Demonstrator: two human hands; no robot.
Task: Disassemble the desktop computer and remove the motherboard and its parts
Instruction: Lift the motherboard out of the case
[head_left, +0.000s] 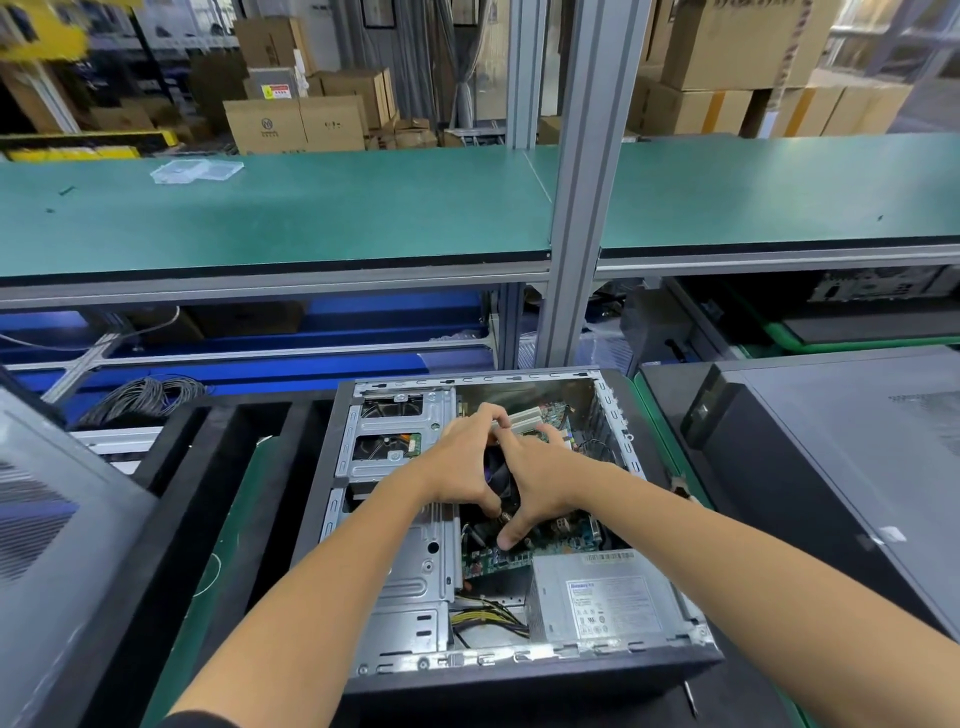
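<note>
A: Both arms are reaching into the open computer case, which lies on its side on the table with the side panel off.

B: And the hands meet right over the middle. The left hand and the right hand sit on either side of the dark cooler fan, fingers curled around it from both flanks.

A: So each grip is clenched on that fan?

B: That's how it reads: the left hand's fingers wrap over its far edge and its thumb comes down at the near side, and the right thumb points down toward the green motherboard. How firmly they pinch, I cannot tell; the hands hide most of the fan.

A: Where's the motherboard itself?

B: Lying in the floor of the case, under the hands. Green board shows below the right thumb and again past the fingertips, where pale slots stand near the far wall.

A: What else is inside?

B: The grey power supply fills the near right corner, label facing up. Yellow and black cables run just left of it. The metal drive cage takes the left side.

A: And around the case?

B: Another dark computer lies to the right. A green shelf spans above, cardboard boxes behind it.
</note>
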